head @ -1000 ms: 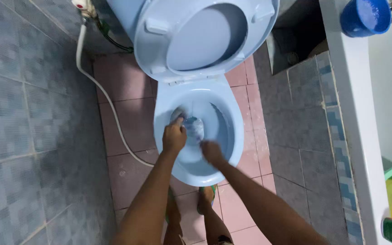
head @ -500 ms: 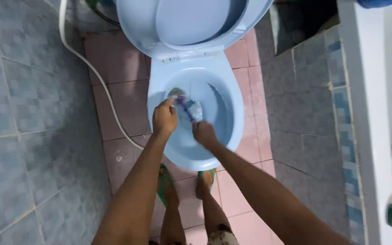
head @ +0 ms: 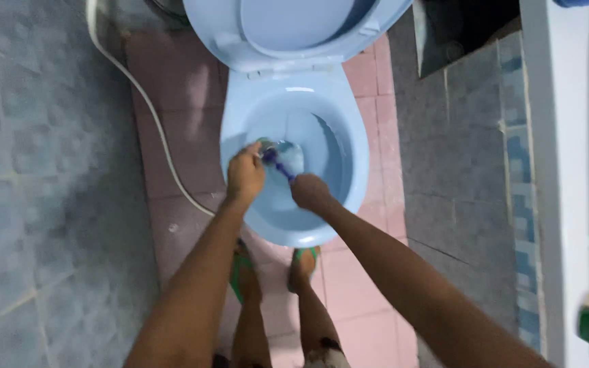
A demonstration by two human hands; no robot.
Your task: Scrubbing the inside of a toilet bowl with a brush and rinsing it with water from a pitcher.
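Looking down, I see both hands inside the pale blue toilet bowl (head: pixel 349 146). My right hand (head: pixel 310 192) is clenched around the near end of a dark purple brush handle (head: pixel 277 163), which runs up and left from those fingers toward the water. My left hand (head: pixel 245 174) is curled just beside the far end of the handle, knuckles up; whether its fingers grasp the brush head or merely press on it I cannot tell, since the fist hides them. The brush head itself sits under and just beyond the left fingertips, blurred against the wet porcelain. The raised seat and lid (head: pixel 288 27) stand well beyond both hands. A white hose (head: pixel 146 102) trails over the pink floor tiles left of the left wrist. I judge the risks to be splashing onto the bare arms from hard scrubbing, wet fingers slipping along the thin handle, and sandalled feet (head: pixel 305 262) sliding on damp tile
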